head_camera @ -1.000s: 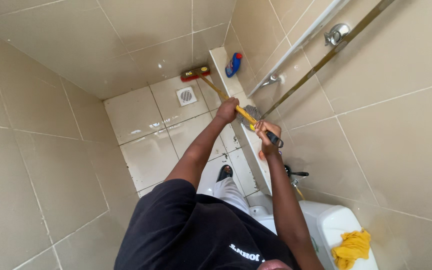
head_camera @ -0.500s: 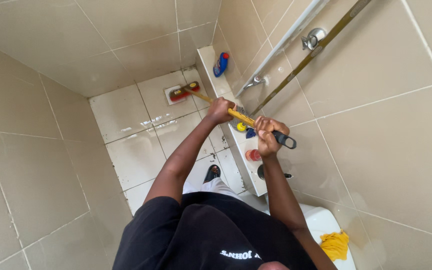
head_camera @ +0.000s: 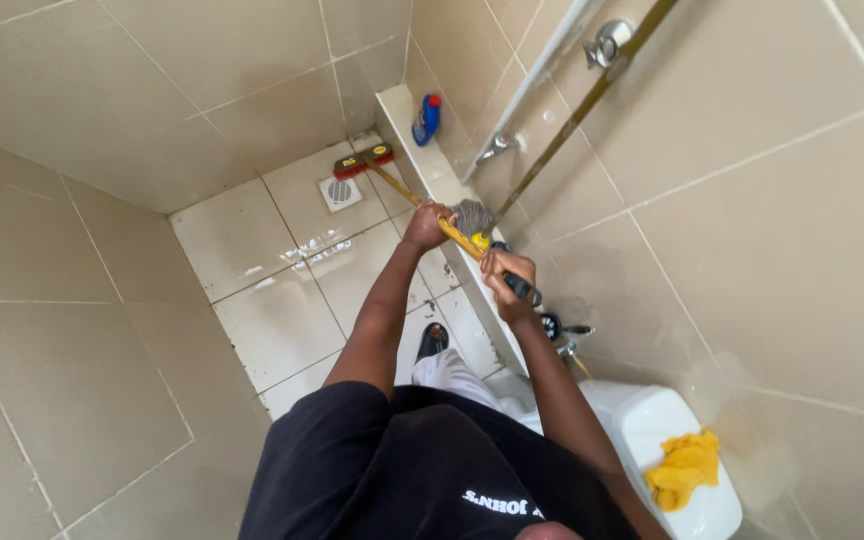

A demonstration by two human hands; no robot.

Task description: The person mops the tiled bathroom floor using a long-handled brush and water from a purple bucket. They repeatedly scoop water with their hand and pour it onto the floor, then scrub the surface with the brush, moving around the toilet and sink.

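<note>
Both hands clamp the yellow broom handle [head_camera: 407, 196]: left hand [head_camera: 426, 226] forward, right hand [head_camera: 505, 275] near the grip. Best keep the red brush head [head_camera: 362, 160] pressed flat beside the floor drain [head_camera: 339, 191].

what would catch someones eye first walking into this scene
Most striking is the long-handled brush, its yellow handle gripped by both the left hand and the right hand, its red head down on the wet floor tiles beside the square drain. Next come the blue bottle on the ledge in the far corner and the yellow cloth lying on the white toilet tank at lower right.
</note>
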